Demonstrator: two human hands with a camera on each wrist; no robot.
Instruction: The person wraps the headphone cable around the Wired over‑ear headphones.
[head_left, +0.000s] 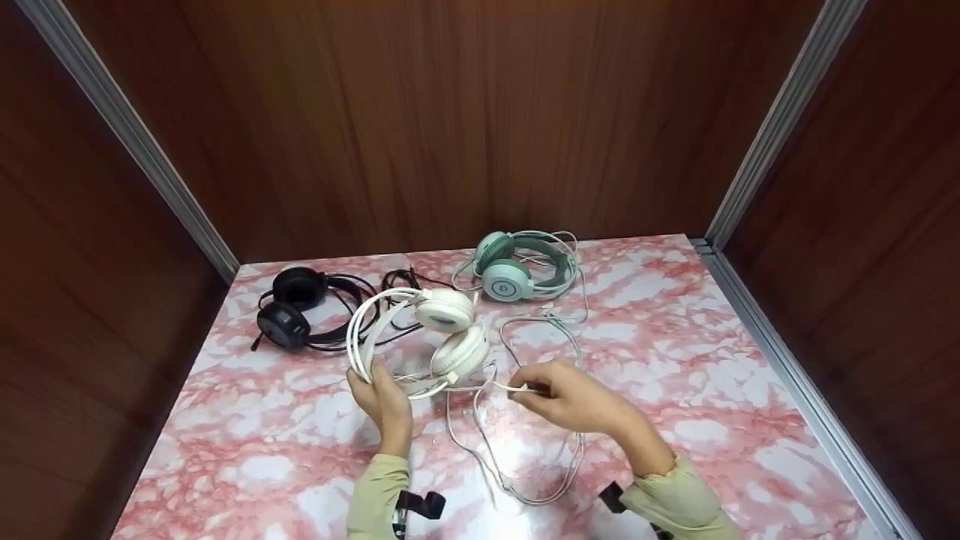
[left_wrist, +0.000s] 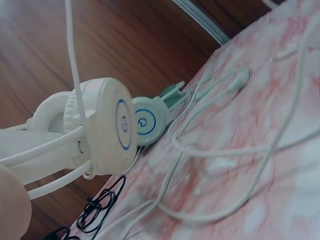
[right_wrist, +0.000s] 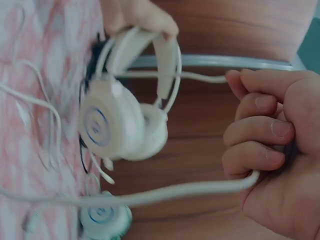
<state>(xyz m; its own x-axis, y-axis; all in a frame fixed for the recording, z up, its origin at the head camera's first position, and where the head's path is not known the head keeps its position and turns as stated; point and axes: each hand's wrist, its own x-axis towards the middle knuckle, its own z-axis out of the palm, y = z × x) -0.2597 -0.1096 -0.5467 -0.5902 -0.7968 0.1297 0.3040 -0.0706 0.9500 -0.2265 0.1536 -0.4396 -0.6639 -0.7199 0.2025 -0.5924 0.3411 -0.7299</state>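
Note:
White headphones [head_left: 444,311] are held up off the table by my left hand [head_left: 384,401], which grips them by the headband. Their ear cups point to the right, and one cup with a blue ring [left_wrist: 112,127] shows large in the left wrist view. My right hand [head_left: 574,397] pinches the white cable [right_wrist: 200,77] between thumb and forefinger, to the right of the headphones. In the right wrist view its other fingers [right_wrist: 255,157] curl round a further stretch of that cable. Loops of cable [head_left: 487,450] hang or lie between the two hands.
Black headphones [head_left: 285,322] with a bundled black cable [head_left: 401,281] lie at the back left. Mint green headphones [head_left: 506,280] lie at the back, right of centre, their cable trailing forward. The table [head_left: 247,469] has a red and white marbled top, with brown wooden panels [head_left: 450,127] around it.

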